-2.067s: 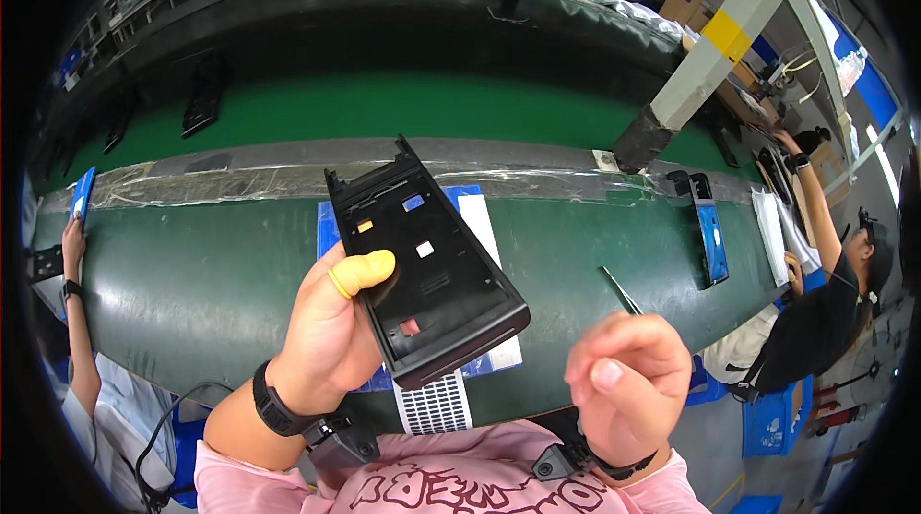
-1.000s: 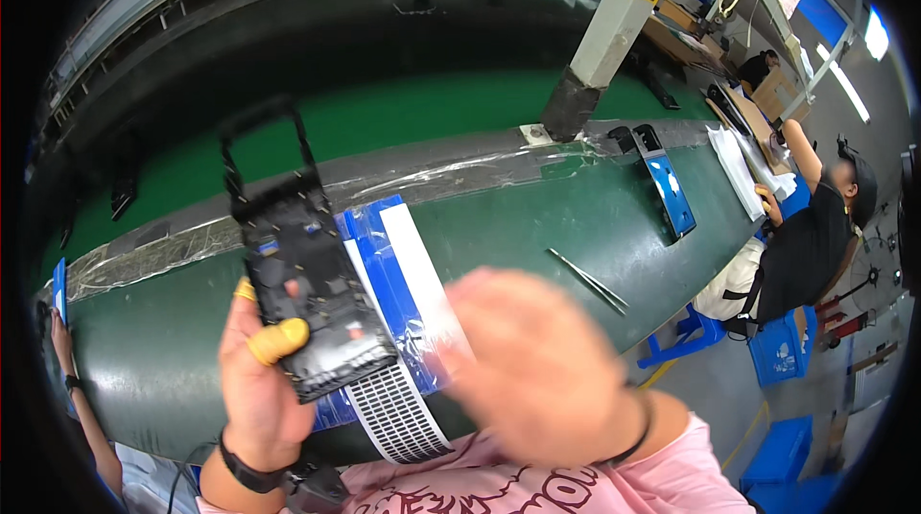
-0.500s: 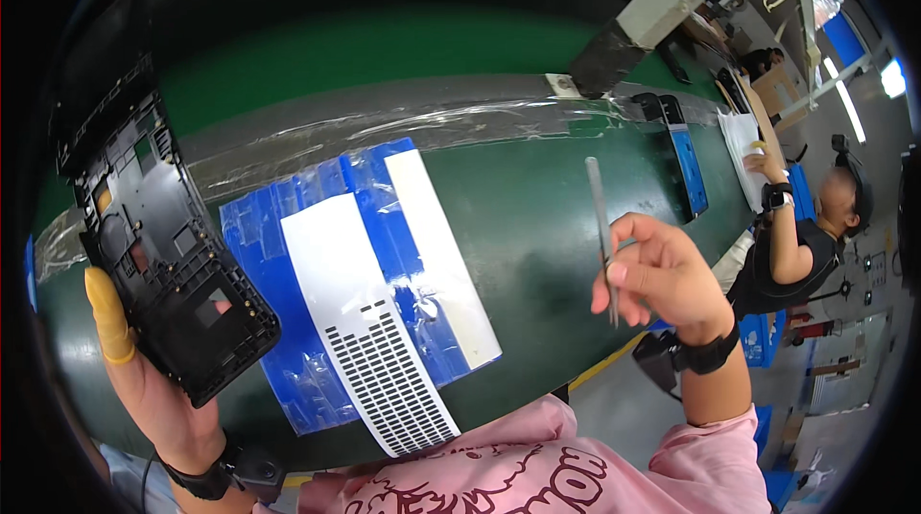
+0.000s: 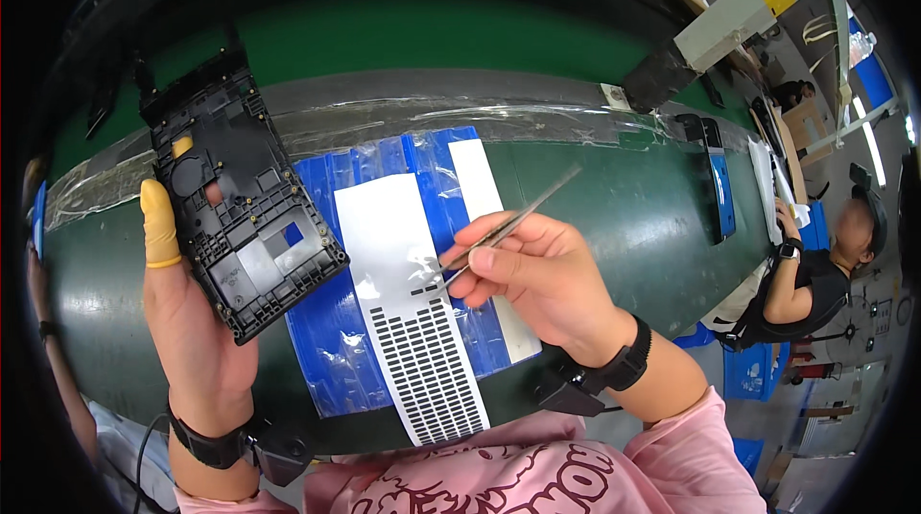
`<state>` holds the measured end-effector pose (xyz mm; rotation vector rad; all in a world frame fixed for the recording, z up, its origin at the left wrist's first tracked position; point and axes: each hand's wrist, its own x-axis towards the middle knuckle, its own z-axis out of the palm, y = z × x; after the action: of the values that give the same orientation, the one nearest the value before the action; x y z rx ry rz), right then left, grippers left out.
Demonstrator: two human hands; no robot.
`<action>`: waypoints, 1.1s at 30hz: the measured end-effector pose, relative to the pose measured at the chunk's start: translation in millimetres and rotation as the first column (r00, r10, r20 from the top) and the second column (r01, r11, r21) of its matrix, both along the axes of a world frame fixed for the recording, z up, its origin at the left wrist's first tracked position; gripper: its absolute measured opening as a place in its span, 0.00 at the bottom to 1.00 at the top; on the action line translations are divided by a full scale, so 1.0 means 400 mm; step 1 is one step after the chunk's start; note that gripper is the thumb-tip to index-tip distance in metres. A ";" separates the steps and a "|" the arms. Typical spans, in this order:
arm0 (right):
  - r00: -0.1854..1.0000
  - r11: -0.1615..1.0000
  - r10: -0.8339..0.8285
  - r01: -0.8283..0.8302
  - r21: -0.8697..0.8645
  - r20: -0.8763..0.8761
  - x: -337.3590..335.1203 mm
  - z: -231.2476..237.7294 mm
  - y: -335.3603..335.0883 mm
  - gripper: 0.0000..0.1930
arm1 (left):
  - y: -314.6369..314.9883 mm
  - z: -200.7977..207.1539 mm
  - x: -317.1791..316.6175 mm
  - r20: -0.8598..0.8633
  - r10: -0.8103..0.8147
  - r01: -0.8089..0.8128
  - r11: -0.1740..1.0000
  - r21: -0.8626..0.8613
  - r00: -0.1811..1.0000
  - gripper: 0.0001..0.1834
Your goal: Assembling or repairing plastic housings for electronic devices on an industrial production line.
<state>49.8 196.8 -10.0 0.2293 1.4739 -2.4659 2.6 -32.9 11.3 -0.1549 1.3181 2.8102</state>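
Note:
My left hand (image 4: 197, 346), with a yellow finger cot (image 4: 158, 226) on its thumb, grips a black plastic housing (image 4: 206, 245) by its side and lower end. The housing is tilted, its ribbed inside with small brass-coloured inserts facing up. My right hand (image 4: 552, 288) pinches metal tweezers (image 4: 532, 210) between thumb and fingers. Their lower tips are at the upper rows of small black rectangular stickers (image 4: 427, 360) on a white backing sheet (image 4: 379, 221). Whether the tips grip a sticker I cannot tell. Beneath the sheet is a blue plastic board (image 4: 321, 370) covered in clear tape.
A white strip (image 4: 475, 178) lies along the board's right side. Farther right on the green table (image 4: 624, 197) is a blue-and-black part (image 4: 721, 192). A grey post (image 4: 720, 34) rises at the far edge. Another person (image 4: 825, 274) works at the right; an arm (image 4: 62, 370) shows at the left edge.
My right hand has moved left from the bare table to the sticker sheet, and the tweezers now slant down toward it. The whole view has shifted; my left hand still holds the housing.

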 end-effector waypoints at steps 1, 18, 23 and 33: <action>1.000 1.000 -0.006 0.006 0.003 0.000 -0.002 -0.007 0.003 0.08 | 0.006 -0.003 -0.004 0.005 -0.007 0.007 1.000 0.019 1.000 0.21; 0.994 0.998 0.001 -0.008 -0.069 -0.109 -0.004 -0.020 0.014 0.05 | 0.015 0.006 0.015 0.019 -0.031 0.031 0.999 -0.008 0.999 0.19; 0.995 0.999 0.011 -0.014 -0.039 -0.094 0.000 -0.015 0.005 0.08 | 0.015 0.020 0.025 0.036 0.003 -0.001 0.999 -0.035 0.999 0.20; 0.998 0.989 -0.029 0.037 0.141 -0.055 0.020 -0.025 0.019 0.08 | 0.018 0.007 0.014 0.047 -0.031 0.034 0.998 -0.053 0.998 0.18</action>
<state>57.6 204.4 -20.1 0.2196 1.6833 -2.4116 8.4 -25.7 14.0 -0.1965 1.3739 2.7288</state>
